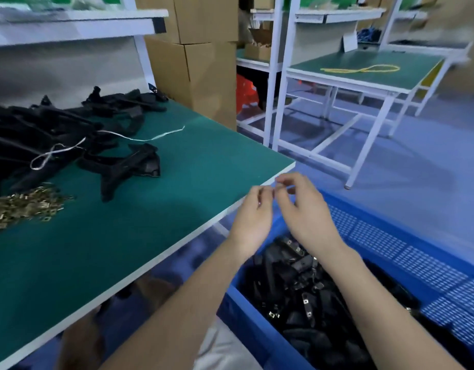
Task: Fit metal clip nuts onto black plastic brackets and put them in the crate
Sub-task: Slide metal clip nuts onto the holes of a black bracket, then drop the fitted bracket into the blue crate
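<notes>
Though blurred, perforated blue crate [377,236]

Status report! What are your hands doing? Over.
Left hand and right hand fingertips together above crate, grip unclear. Fitted brackets piled inside. Nothing in the way.

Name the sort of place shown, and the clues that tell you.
Probably a factory assembly workshop: green-topped workbenches, a heap of metal clip nuts beside black plastic brackets, and a blue crate of fitted brackets.

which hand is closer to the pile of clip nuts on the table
Left. The left hand is just past the table edge, right of the clip nuts; the right hand is further right, over the crate.
</notes>
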Demonstrator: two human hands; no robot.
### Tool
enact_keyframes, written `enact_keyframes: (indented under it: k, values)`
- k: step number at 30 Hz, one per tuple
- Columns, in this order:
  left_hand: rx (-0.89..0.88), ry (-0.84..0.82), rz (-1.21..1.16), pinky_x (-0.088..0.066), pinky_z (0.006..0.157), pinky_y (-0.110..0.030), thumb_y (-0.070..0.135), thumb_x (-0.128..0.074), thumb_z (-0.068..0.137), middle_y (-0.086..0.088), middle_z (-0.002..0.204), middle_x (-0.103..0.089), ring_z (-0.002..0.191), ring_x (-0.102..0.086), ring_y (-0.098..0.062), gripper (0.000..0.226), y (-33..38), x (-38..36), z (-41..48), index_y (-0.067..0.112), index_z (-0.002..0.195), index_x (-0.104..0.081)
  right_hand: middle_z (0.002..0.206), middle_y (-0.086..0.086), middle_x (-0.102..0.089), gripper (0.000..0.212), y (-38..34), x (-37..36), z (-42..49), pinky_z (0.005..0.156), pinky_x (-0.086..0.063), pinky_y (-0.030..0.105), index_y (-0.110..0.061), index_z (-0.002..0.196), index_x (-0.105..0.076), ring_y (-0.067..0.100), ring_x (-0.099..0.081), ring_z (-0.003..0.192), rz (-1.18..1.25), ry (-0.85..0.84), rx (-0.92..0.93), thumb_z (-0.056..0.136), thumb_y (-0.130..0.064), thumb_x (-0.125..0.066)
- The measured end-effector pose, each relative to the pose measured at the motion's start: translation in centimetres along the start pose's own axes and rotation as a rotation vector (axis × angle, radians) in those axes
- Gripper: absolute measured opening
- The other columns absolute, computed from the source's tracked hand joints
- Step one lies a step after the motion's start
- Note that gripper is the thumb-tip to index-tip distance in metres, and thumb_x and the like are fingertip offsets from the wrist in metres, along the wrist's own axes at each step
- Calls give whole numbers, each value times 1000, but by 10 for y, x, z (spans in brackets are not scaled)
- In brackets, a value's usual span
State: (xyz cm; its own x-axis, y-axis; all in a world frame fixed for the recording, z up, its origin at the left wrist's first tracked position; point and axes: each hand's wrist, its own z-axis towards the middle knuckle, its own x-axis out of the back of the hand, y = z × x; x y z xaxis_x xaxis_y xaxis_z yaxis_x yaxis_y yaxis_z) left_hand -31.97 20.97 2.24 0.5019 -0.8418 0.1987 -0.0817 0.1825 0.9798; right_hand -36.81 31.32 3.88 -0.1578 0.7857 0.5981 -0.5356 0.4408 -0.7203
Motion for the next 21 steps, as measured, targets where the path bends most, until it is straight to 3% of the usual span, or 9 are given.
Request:
enact_keyframes:
  k: [4, 9, 13, 15, 18, 21]
  values:
    - [-117, 240, 19, -44, 67, -13, 20, -43, 105, 5, 81, -64, 67, -56, 7, 22, 15, 78, 6, 13, 92, -60, 112, -3, -59, 21, -68, -69, 18, 87, -40, 25, -20, 113, -62, 11, -56, 99, 165, -10, 132, 105, -17, -42]
    - [-120, 495, 12, -44, 62, -11, 25, -43, 105, 8, 80, -66, 70, -58, 5, 23, 14, 208, -14, 18, 93, -62, 112, -9, -56, 20, -166, -165, 28, 84, -39, 19, -25, 113, -60, 8, -55, 100, 320, -158, 307, 105, -21, -42]
    - [-58, 665, 177, -48, 64, -20, 32, -40, 106, 7, 83, -66, 74, -61, 0, 26, -14, 301, -45, 23, 97, -62, 116, -10, -54, 24, -227, -245, 12, 85, -46, 24, -26, 119, -57, 8, -55, 101, 284, -345, 480, 106, -27, -37]
    - [-20, 768, 423, -49, 78, -26, 28, -40, 106, 7, 97, -65, 89, -60, -7, 22, -41, 345, -62, 22, 106, -61, 119, -3, -56, 25, -248, -286, 2, 92, -46, 34, -22, 122, -57, 17, -55, 105, 213, -402, 561, 103, -24, -41]
    - [61, 894, 940, -44, 91, -40, 17, -50, 101, -6, 114, -59, 101, -53, -26, 21, -79, 394, -81, 12, 118, -62, 128, -1, -55, 29, -261, -336, -3, 101, -42, 39, -22, 128, -56, 24, -51, 118, 40, -445, 639, 100, -25, -50]
    - [195, 950, 1070, -44, 96, -47, 24, -49, 99, -12, 123, -56, 111, -52, -34, 30, -104, 422, -80, 11, 125, -59, 135, -3, -50, 34, -262, -370, 8, 108, -37, 40, -24, 135, -52, 23, -46, 128, -75, -450, 694, 101, -29, -48]
